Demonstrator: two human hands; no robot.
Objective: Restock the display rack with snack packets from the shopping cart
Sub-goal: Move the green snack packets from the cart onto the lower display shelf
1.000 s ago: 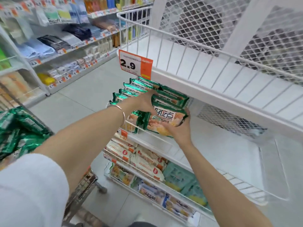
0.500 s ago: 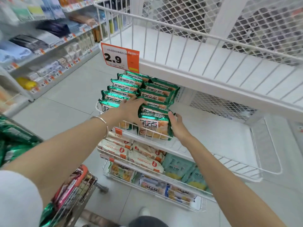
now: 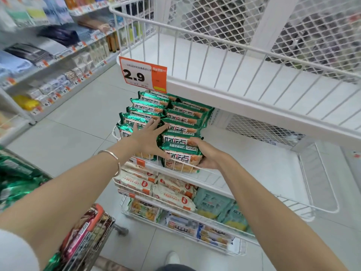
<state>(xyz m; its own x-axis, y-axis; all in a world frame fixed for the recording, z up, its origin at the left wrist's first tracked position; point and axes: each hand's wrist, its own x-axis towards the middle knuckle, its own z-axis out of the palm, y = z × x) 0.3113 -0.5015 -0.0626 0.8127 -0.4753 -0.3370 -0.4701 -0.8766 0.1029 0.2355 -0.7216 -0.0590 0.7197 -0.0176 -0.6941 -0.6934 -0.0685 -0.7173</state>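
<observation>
Two rows of green snack packets (image 3: 181, 118) lie stacked on the middle shelf of the white wire display rack (image 3: 293, 192). My left hand (image 3: 148, 137) lies flat with straight fingers across the packets between the two rows. My right hand (image 3: 209, 155) cups the right side of the front green packet (image 3: 180, 156) behind the shelf's front wire. The shopping cart (image 3: 93, 237) sits at the lower left with more green packets (image 3: 17, 182) and a red-brown packet in it.
An orange 2.9 price tag (image 3: 142, 74) hangs from the bare upper rack basket (image 3: 234, 61). Lower rack shelves hold white and pale teal packets (image 3: 213, 204). A stocked store shelf (image 3: 48, 61) lines the aisle at left. The right part of the middle shelf is bare.
The front green packet has come down onto the shelf behind the wire. My left hand has flattened out over the packets. My right hand has slid down to the packet's right side.
</observation>
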